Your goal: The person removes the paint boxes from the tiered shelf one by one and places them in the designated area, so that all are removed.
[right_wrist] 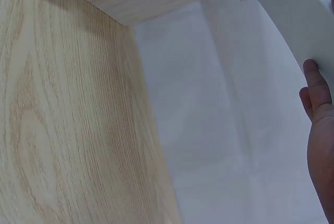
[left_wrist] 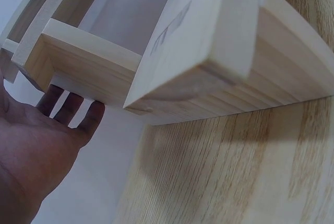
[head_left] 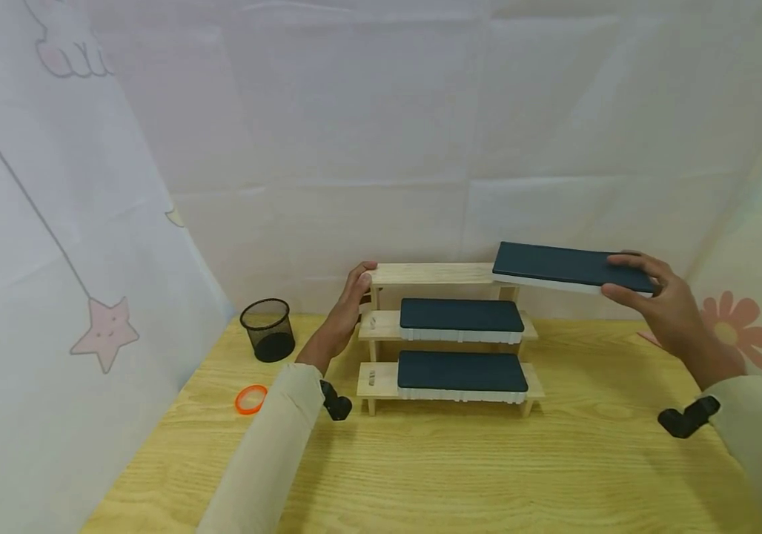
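Note:
A three-step wooden shelf (head_left: 431, 274) stands at the back of the table. Its lower and middle steps each carry a flat dark blue box with a white edge (head_left: 462, 371) (head_left: 461, 315). My right hand (head_left: 621, 276) pinches the right end of a third such box (head_left: 554, 265), fingers on top and thumb beneath; the box's left end lies at the right end of the top step. My left hand (head_left: 354, 293) rests with straight fingers against the left end of the top step. The left wrist view shows that hand (left_wrist: 52, 130) beside the shelf's end (left_wrist: 209, 41). The right wrist view shows my right hand's fingers (right_wrist: 318, 125) under the box's white underside (right_wrist: 292, 10).
A black mesh cup (head_left: 267, 330) stands at the back left of the wooden table (head_left: 461, 467), with an orange ring (head_left: 250, 399) lying in front of it. White sheets with a star (head_left: 106, 330) and a flower (head_left: 731, 326) close in the back and sides.

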Available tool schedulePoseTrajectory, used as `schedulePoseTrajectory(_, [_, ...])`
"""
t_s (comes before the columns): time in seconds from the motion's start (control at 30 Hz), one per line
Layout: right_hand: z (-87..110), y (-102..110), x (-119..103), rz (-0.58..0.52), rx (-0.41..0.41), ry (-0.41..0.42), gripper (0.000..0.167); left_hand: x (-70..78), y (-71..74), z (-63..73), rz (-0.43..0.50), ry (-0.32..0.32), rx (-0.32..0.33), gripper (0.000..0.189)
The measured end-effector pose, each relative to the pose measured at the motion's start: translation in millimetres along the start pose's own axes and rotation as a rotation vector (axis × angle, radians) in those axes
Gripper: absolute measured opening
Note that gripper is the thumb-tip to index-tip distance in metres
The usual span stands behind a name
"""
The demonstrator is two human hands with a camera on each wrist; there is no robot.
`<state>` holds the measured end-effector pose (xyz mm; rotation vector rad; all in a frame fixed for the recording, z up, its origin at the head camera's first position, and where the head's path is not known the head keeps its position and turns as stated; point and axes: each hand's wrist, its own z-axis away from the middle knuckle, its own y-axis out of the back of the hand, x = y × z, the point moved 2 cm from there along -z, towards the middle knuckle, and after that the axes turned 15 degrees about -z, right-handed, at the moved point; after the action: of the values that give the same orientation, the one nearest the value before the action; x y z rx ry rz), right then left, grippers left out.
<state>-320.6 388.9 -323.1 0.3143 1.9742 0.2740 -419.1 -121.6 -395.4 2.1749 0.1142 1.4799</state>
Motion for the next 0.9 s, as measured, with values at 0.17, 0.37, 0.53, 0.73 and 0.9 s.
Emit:
schedulePoseTrajectory(0.17, [2.9, 8, 3, 0.035, 0.027, 0.016, 0.056, 1.3, 0.1, 0.2, -0.006, 0.010, 0.007, 0.048])
schedulePoseTrajectory(0.37, [7.1, 17, 9, 0.069, 0.048, -0.023, 0.058, -0.2, -0.5, -1.3, -0.002, 0.025, 0.001, 0.048])
schedulePoseTrajectory(0.53, [10.0, 23, 14, 0.090, 0.063, -0.018, 0.057, 2.5, 0.5, -1.1, 0.008, 0.027, -0.009, 0.049])
schedulePoseTrajectory(0.73, [13.2, 27, 18, 0.091, 0.068, 0.005, 0.056, -3.4, 0.5, -1.9, 0.000, 0.034, 0.003, 0.048])
schedulePoseTrajectory(0.9, [17.6, 33, 21, 0.088, 0.061, 0.000, 0.057, -5.0, -0.2, -1.5, 0.000, 0.032, 0.001, 0.046])
